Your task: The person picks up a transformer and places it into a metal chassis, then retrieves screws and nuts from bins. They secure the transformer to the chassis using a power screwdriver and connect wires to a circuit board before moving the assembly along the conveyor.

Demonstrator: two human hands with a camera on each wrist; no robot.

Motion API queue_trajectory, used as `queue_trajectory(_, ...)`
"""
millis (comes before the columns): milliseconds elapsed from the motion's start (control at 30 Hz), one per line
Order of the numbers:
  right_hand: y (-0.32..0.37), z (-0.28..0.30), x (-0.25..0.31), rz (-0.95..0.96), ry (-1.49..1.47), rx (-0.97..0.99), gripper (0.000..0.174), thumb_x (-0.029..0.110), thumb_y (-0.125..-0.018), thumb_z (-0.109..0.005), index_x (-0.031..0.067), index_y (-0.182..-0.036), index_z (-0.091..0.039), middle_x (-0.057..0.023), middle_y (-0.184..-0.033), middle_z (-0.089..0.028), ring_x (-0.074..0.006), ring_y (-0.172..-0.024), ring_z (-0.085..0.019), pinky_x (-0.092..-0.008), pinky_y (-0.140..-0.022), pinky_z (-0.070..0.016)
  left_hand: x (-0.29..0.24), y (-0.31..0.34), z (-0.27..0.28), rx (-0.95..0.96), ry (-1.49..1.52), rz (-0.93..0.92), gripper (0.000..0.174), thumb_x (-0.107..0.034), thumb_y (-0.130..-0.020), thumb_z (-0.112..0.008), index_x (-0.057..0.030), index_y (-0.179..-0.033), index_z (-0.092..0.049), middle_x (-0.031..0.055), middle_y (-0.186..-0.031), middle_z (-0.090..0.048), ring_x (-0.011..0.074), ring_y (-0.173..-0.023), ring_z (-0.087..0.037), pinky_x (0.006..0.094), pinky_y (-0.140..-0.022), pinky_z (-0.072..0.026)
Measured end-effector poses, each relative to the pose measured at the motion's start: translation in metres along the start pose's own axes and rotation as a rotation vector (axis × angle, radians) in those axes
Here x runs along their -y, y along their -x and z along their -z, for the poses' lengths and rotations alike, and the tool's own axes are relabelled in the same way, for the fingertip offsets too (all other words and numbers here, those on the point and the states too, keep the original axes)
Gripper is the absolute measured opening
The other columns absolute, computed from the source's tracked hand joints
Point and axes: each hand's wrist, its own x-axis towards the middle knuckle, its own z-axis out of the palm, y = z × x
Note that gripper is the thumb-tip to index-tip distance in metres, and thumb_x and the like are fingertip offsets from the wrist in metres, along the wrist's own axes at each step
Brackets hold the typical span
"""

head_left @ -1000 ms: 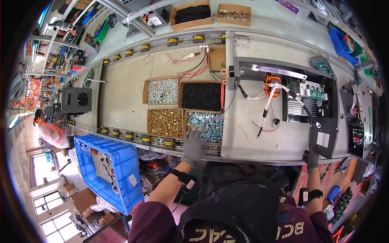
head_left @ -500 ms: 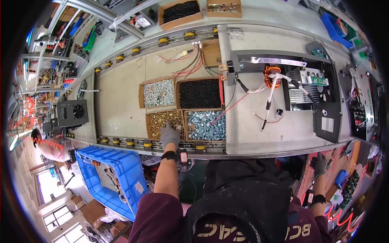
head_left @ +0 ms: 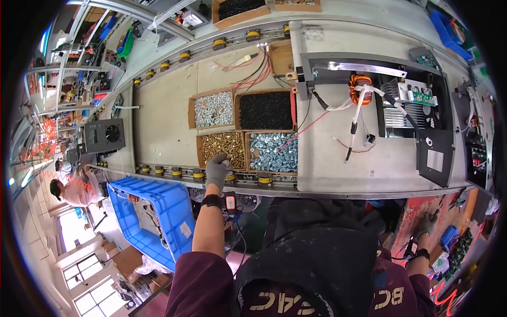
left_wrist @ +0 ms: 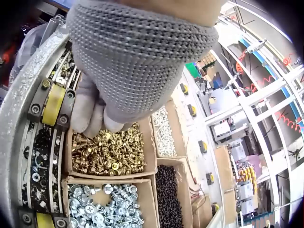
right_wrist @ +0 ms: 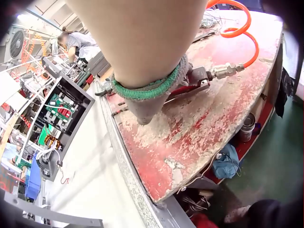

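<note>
My gloved left hand [head_left: 216, 170] is at the near edge of a cardboard box of brass-coloured screws [head_left: 224, 145]. In the left wrist view, its bent fingers [left_wrist: 83, 111] point down over that box; the tips are partly hidden, so I cannot tell whether they pinch a screw. Beside it are boxes of silver washer-head screws [head_left: 273, 152], small silver screws [head_left: 214, 110] and black screws [head_left: 265, 111]. My gloved right hand [head_left: 426, 224] is low over the worn red tabletop [right_wrist: 194, 128], at an air tool [right_wrist: 197, 76] with a hose fitting; the wrist hides most fingers.
An open metal case [head_left: 449, 105] with a copper coil [head_left: 360, 87] and cables lies on the pale board to the right. Yellow rollers [head_left: 265, 179] line the conveyor. A blue crate [head_left: 179, 222] stands at left. An orange coiled hose [right_wrist: 251, 42] runs to the tool.
My left hand has moved left from the silver washer-head screws to the brass screws, then back toward that box's near edge. My right hand has left the case's dark panel for the red tabletop.
</note>
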Motion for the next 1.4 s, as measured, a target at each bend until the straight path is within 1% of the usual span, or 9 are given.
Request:
queue_trajectory(267, 0.083, 0.018, 0.087, -0.214, 0.422, -0.065, 0.064, 0.061, -0.091, -0.035, 0.0248, -0.143, -0.030, -0.0267, -0.130, -0.048, -0.0399, -0.120, -0.048, -0.0441, -0.093, -0.0414, -0.001, 0.021, -0.032, 0.047, -0.596, -0.294, 0.024, -0.013, -0.080, -0.067, -0.0097, -0.104, -0.067, 0.0060, -0.085, -0.069, 0.0174, -0.075, -0.066, 0.0295, -0.063, -0.0504)
queue_trajectory(533, 0.099, 0.035, 0.032, 0.321, 0.521, -0.003, 0.055, 0.026, -0.085, -0.055, 0.0166, -0.137, -0.042, -0.0238, -0.121, -0.056, -0.0397, -0.114, -0.052, -0.0424, -0.093, -0.0413, -0.019, 0.032, -0.099, 0.098, -1.083, -0.398, 0.017, -0.026, -0.081, -0.062, -0.0177, -0.094, -0.067, 0.0088, -0.100, -0.063, 0.0333, -0.090, -0.062, 0.0426, -0.077, -0.0490)
queue_trajectory(667, 0.059, 0.035, -0.001, -0.530, 0.415, -0.392, 0.059, 0.048, -0.080, -0.058, 0.0122, -0.126, -0.055, -0.0164, -0.114, -0.062, -0.0331, -0.105, -0.056, -0.0401, -0.091, -0.0431, -0.018, 0.029, -0.094, 0.078, -0.963, -0.399, 0.017, -0.024, -0.082, -0.058, -0.0152, -0.094, -0.066, 0.0117, -0.104, -0.062, 0.0358, -0.092, -0.062, 0.0442, -0.077, -0.0493)
queue_trajectory(733, 0.092, 0.018, 0.063, -0.827, -0.395, -0.172, 0.059, 0.060, -0.081, -0.052, 0.0157, -0.119, -0.060, -0.0120, -0.108, -0.064, -0.0279, -0.091, -0.059, -0.0384, -0.081, -0.0454, -0.020, 0.028, -0.094, 0.096, -1.037, -0.396, 0.017, -0.024, -0.083, -0.057, -0.0152, -0.095, -0.066, 0.0122, -0.102, -0.063, 0.0353, -0.093, -0.062, 0.0431, -0.079, -0.0496)
queue_trajectory(833, 0.036, 0.038, -0.086, -0.780, -0.600, 0.172, 0.048, 0.064, -0.083, -0.046, 0.0187, -0.094, -0.061, -0.0068, -0.082, -0.062, -0.0209, -0.062, -0.056, -0.0376, -0.061, -0.0437, -0.030, 0.032, -0.102, 0.101, -1.203, -0.310, 0.019, -0.026, -0.084, -0.057, -0.0163, -0.097, -0.067, 0.0116, -0.103, -0.064, 0.0337, -0.096, -0.062, 0.0432, -0.080, -0.0497)
queue_trajectory(933, -0.016, -0.004, -0.045, -0.815, -0.933, 0.373, 0.035, 0.049, -0.085, -0.053, 0.0149, -0.076, -0.052, -0.0034, -0.056, -0.050, -0.0181, -0.042, -0.046, -0.0336, -0.040, -0.0382, -0.034, 0.028, -0.101, 0.103, -1.173, -0.256, 0.022, -0.028, -0.085, -0.057, -0.0179, -0.101, -0.067, 0.0119, -0.103, -0.065, 0.0341, -0.097, -0.062, 0.0437, -0.081, -0.0501)
queue_trajectory(1067, 0.017, -0.008, -0.034, -0.682, -0.944, 0.239, 0.032, 0.045, -0.085, -0.053, 0.0140, -0.075, -0.051, -0.0034, -0.055, -0.049, -0.0178, -0.041, -0.045, -0.0325, -0.039, -0.0376, -0.016, 0.016, -0.082, 0.239, -0.229, -0.142, 0.020, -0.022, -0.089, -0.056, -0.0055, -0.097, -0.063, 0.0060, -0.076, -0.064, 0.0234, -0.065, -0.061, 0.0359, -0.062, -0.0504)
queue_trajectory(1200, 0.032, -0.011, -0.004, -0.551, -0.932, 0.142, 0.029, 0.040, -0.085, -0.054, 0.0131, -0.075, -0.050, -0.0033, -0.054, -0.048, -0.0175, -0.040, -0.045, -0.0315, -0.038, -0.0369, -0.067, 0.058, -0.071, 0.759, 0.853, 0.097, 0.020, -0.017, -0.090, -0.058, -0.0066, -0.107, -0.057, 0.0051, -0.097, -0.061, 0.0166, -0.085, -0.059, 0.0291, -0.071, -0.0471)
queue_trajectory(1400, 0.137, 0.039, -0.052, -0.408, -0.982, -0.161, 0.025, 0.033, -0.085, -0.055, 0.0118, -0.074, -0.049, -0.0033, -0.052, -0.046, -0.0170, -0.039, -0.044, -0.0300, -0.036, -0.0359, -0.170, 0.088, -0.143, 1.117, 0.869, -0.083, 0.026, -0.022, -0.090, -0.061, -0.0044, -0.107, -0.054, 0.0080, -0.103, -0.057, 0.0168, -0.091, -0.055, 0.0276, -0.078, -0.0471)
